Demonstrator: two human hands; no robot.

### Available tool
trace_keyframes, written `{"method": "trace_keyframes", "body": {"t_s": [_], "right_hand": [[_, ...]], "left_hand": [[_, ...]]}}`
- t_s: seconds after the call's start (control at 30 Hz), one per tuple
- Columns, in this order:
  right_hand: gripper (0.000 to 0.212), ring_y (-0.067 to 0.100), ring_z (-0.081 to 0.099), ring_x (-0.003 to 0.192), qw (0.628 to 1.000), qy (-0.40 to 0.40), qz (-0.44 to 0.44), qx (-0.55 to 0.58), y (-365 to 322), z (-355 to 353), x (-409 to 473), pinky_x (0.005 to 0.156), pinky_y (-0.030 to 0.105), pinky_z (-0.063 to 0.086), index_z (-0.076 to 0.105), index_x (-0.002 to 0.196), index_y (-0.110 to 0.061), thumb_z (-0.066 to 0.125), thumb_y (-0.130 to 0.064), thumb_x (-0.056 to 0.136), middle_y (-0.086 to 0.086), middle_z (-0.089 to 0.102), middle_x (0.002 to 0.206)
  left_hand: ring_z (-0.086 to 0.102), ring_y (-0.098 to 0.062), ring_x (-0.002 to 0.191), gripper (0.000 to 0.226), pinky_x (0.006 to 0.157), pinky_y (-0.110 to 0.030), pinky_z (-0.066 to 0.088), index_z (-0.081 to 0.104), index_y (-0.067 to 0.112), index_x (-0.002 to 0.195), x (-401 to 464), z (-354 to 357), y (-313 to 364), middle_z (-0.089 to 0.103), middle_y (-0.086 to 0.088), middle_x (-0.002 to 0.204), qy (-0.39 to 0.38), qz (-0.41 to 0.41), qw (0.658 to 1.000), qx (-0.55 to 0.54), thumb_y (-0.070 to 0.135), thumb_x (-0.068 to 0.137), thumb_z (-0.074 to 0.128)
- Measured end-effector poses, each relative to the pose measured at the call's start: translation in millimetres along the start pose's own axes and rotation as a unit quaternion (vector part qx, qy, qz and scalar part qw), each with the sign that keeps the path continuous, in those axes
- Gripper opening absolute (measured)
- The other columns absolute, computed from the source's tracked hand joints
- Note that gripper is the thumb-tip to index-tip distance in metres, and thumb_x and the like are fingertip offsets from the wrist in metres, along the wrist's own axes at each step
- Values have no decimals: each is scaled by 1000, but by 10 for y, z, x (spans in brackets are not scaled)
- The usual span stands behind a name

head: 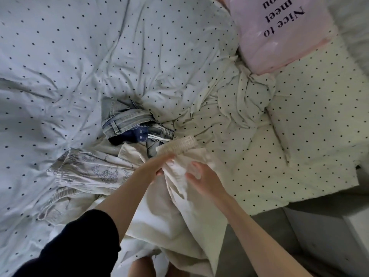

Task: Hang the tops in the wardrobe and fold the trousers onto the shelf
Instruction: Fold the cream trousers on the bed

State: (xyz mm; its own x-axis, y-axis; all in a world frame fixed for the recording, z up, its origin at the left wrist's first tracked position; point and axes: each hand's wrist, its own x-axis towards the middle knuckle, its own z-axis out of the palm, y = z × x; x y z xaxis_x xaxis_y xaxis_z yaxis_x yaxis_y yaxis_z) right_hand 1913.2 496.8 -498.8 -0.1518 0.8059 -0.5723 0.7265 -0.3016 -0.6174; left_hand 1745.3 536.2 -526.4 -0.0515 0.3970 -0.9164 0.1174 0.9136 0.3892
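Cream trousers [179,222] with a ribbed elastic waistband lie over the near edge of the bed and hang down toward me. My left hand [159,166] is shut on the fabric just below the waistband. My right hand [203,176] grips the same cloth a little to the right, fingers curled into it. Behind them lies a crumpled pair of light-blue jeans [127,122]. A pale printed garment [89,172] is bunched to the left of my left forearm.
The bed is covered by a wrinkled dotted duvet [79,56]. A pink pillow [279,33] with black lettering sits at the far right. The grey floor [269,246] and a white piece of furniture [339,236] are at the lower right.
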Motion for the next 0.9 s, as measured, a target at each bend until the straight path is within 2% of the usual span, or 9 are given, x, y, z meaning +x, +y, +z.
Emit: {"method": "trace_keyframes", "body": {"t_s": [0.1,0.23,0.3,0.4,0.47,0.6,0.73,0.83,0.9], "right_hand": [[54,18,46,126,1000,0,-7,8,17,10,-18,93,26,37,47,128,-16,62,-43,85,0,51,134],[77,5,42,122,997,21,-24,66,-161,-55,-118,92,19,31,34,143,-24,67,-50,79,-10,44,138],[70,0,45,115,992,43,-35,118,-320,-134,-154,86,18,33,40,137,-29,71,-45,77,-15,49,127],[65,2,52,109,981,94,-17,171,-591,-367,-210,77,15,36,46,131,-26,74,-39,74,-15,57,118],[52,-9,56,88,969,131,-18,209,-733,-549,-242,64,8,39,49,119,-26,75,-34,75,-21,58,102],[20,0,47,58,952,227,-23,202,-950,-1035,-317,45,13,34,47,104,-15,55,-10,86,-12,49,76],[20,7,41,58,923,285,-81,247,-1082,-1761,-401,51,17,32,51,94,-8,41,6,83,-5,46,70],[30,1,42,56,892,300,-142,307,-1029,-2440,-503,51,10,34,53,82,-12,37,13,80,-5,47,69],[30,5,45,63,886,301,-150,319,-915,-2764,-498,57,13,37,56,86,-9,37,13,81,1,51,75]], "left_hand": [[38,-8,39,25,40,-15,32,63,12,79,-22,25,78,47,6,42,-30,44,998,-12,36,85,64],[51,-19,69,31,68,-27,40,69,5,90,-191,59,310,60,-8,75,6,113,993,-32,34,77,72],[56,-18,74,37,72,-28,41,69,7,95,-374,101,505,67,-4,81,-2,163,987,-13,37,75,74],[61,-6,64,25,62,-18,37,68,14,86,-793,168,887,68,9,67,-26,242,970,19,36,77,73],[61,-7,73,21,61,-19,36,68,11,85,-1035,242,1101,67,4,76,-26,283,958,33,31,77,73],[60,-10,78,10,63,-16,39,66,16,70,-1510,498,1518,65,2,74,-29,360,932,36,20,78,71],[63,-10,82,7,68,-17,45,69,20,74,-1936,859,1973,67,6,77,-1,453,891,22,22,80,70],[64,-14,88,7,90,-34,50,69,23,74,-2238,1267,2366,68,8,79,1,519,854,41,24,81,69],[63,-15,92,8,97,-41,45,68,27,73,-2318,1503,2551,68,10,80,13,548,834,65,25,81,67]]}}
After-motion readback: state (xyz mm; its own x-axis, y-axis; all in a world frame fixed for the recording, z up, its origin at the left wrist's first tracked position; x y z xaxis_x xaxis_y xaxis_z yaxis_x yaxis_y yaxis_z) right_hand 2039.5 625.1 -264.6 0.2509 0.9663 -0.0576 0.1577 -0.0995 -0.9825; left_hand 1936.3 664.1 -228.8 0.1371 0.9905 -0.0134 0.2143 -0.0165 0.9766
